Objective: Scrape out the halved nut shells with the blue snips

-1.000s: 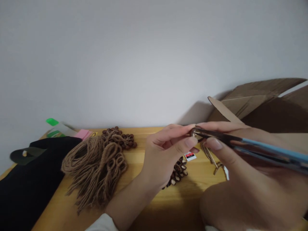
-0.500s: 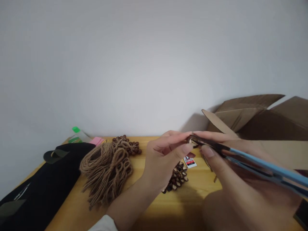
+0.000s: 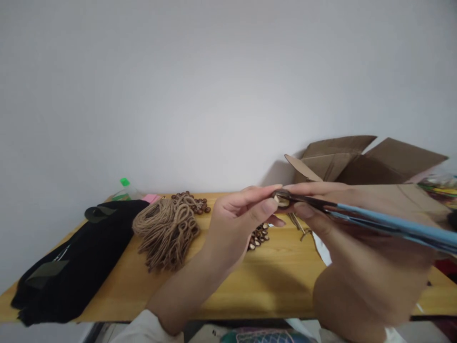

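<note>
Brown bead (image 3: 281, 198), one, against one pair of tweezers (image 3: 371, 216)

Cord bundle (image 3: 166, 228) on table (image 3: 250, 286), cloth (image 3: 96, 252) left, box (image 3: 330, 159) right

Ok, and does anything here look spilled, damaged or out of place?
Nothing looks spilled. The cardboard box at the back right looks askew, its flaps splayed at uneven angles. Whether the pale patch on the brown piece in the left hand is damage, I can't tell.

A small dark-brown bead (image 3: 282, 200) shows a cream-coloured face, touching the tip of a slim tool (image 3: 378, 218). The tool, blue behind its dark front, slants slightly.
</note>
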The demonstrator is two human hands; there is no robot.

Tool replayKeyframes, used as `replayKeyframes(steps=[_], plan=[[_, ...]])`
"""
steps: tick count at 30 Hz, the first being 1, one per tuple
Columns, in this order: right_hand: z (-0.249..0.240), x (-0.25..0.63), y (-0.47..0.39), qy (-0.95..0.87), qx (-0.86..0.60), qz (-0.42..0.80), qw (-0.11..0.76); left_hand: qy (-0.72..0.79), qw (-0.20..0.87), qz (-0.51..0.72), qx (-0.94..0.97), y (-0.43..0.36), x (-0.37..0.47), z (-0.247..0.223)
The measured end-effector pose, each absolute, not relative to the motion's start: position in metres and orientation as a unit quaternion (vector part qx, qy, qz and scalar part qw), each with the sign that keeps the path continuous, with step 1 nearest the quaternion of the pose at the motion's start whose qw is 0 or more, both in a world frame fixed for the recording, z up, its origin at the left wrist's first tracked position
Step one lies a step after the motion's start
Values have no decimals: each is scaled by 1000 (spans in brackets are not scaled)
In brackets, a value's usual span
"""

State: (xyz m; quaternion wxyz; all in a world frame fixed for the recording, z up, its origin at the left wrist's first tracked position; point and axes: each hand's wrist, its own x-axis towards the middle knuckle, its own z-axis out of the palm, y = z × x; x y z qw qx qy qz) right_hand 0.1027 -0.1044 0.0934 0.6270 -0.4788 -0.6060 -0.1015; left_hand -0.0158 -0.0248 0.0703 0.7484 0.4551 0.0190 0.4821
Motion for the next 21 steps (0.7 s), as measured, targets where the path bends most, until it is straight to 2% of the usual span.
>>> replayKeyframes(steps=[3,9,14,21], plan=[[88,100,-116,-586,-484,-115,639,17,767,465,441,-37,-21,66],[95,103,-134,-659,-505,-188,525,67,761,461,451,-50,-28,61],[86,94,-140,-619,-521,-136,572,85,768,456,443,-55,-25,62],[57,76,-147,-582,-519,-219,587,96,785,451,413,-67,-23,57]])
